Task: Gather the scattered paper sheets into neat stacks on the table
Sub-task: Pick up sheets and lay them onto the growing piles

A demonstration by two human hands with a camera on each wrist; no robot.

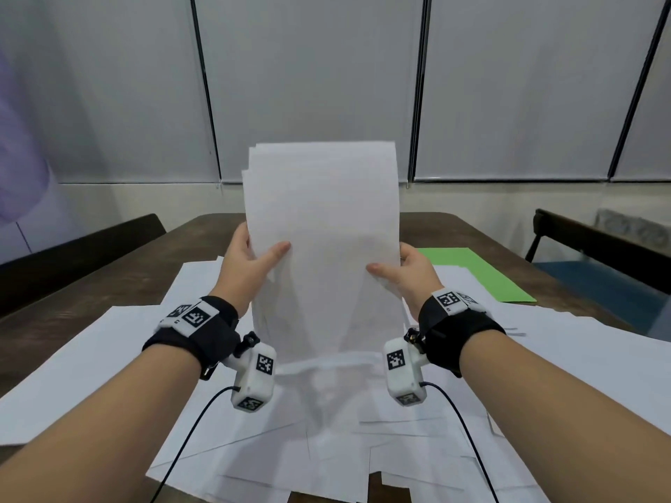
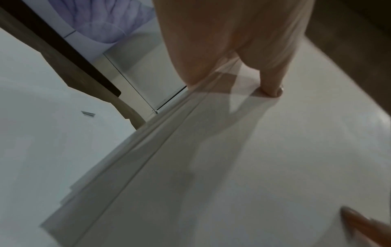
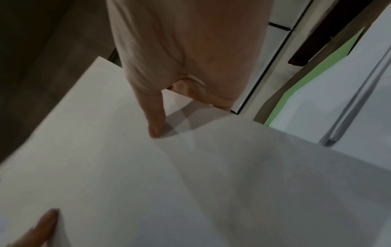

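I hold a bundle of white sheets (image 1: pixel 323 226) upright over the middle of the table, its lower edge down near the sheets below. My left hand (image 1: pixel 250 259) grips its left edge, thumb on the near face. My right hand (image 1: pixel 403 270) grips the right edge the same way. The bundle's top edges are slightly uneven. In the left wrist view the thumb (image 2: pixel 273 86) presses the bundle (image 2: pixel 232 167). The right wrist view shows the thumb (image 3: pixel 155 120) on the front sheet (image 3: pixel 190 183). Loose white sheets (image 1: pixel 109 364) lie spread over the table.
A green sheet (image 1: pixel 483 274) lies at the back right, partly under white paper. The brown wooden table (image 1: pixel 203 226) shows bare at the back. Dark chair backs stand at the left (image 1: pixel 72 255) and right (image 1: pixel 599 241). Camera cables trail off both wrists.
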